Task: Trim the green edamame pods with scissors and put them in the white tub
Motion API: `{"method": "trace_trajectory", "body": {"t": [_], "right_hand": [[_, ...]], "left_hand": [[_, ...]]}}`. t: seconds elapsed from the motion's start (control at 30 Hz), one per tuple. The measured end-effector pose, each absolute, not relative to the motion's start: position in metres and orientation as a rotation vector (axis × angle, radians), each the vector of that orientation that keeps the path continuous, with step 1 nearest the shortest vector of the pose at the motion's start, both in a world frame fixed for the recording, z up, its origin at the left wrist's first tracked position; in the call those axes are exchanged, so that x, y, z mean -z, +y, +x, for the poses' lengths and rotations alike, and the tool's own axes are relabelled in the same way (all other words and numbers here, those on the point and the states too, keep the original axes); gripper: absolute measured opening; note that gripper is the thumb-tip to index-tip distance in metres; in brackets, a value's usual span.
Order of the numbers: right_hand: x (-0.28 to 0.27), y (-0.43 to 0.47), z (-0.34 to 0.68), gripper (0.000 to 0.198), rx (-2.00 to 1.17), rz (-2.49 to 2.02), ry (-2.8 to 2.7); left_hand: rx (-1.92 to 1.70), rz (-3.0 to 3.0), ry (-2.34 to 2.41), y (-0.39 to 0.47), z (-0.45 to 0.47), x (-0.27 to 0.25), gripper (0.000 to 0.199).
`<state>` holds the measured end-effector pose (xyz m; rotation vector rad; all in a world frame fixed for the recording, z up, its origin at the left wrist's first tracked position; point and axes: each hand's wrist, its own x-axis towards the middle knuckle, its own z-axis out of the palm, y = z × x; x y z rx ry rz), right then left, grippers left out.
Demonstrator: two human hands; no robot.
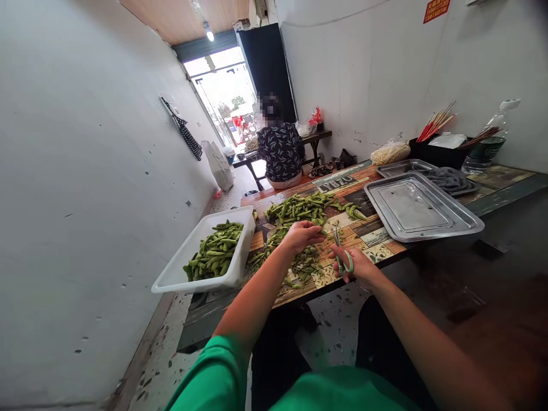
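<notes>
Over the table, my left hand (pixel 303 236) is closed in a pinch on a green soybean pod (pixel 322 229), mostly covered by the fingers. My right hand (pixel 355 266) grips green-handled scissors (pixel 345 261), their blades pointing up and away from me, close to the left fingertips. Beyond the hands lies a heap of soybean pods (pixel 302 206). Below my left hand, pods and trimmed bits (pixel 306 265) are scattered on the tabletop. A white plastic bin (pixel 246 242) at the left contains many more pods (pixel 216 251).
A metal tray (pixel 462 221) rests at the right of the patchwork table (pixel 372 231). Behind it are a dark box (pixel 434 149) of skewers, a plastic bottle (pixel 488 148) and a bag of pale food (pixel 390 153). Another person (pixel 279 148) sits farther off, near the doorway.
</notes>
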<state>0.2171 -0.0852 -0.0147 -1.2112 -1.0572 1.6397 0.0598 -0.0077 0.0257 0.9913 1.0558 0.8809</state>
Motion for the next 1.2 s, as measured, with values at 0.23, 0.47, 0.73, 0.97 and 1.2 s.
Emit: {"method": "trace_trajectory", "body": {"t": [0.23,0.47,0.73,0.97,1.2], "right_hand": [[0.016,-0.085,0.209,0.046,-1.6,-1.193,-1.106],[0.01,-0.086,0.204,0.044,-1.577,-1.146,-1.059],[0.021,-0.081,0.215,0.038,-1.599,-1.207,-0.896],[0.022,-0.076,0.216,0.039,-1.633,-1.175,-0.917],[0.029,-0.077,0.217,0.039,-1.65,-1.174,-0.975]], "left_hand": [[-1.084,0.975,1.078,-0.016,0.07,-0.017,0.032],[-1.089,0.945,1.08,-0.028,0.079,-0.014,0.033],[-1.386,1.749,2.011,-0.032,-0.023,-0.069,0.019],[-0.635,2.092,2.685,-0.027,-0.065,-0.091,0.037],[-0.206,2.234,1.998,-0.002,0.016,-0.013,0.026]]}}
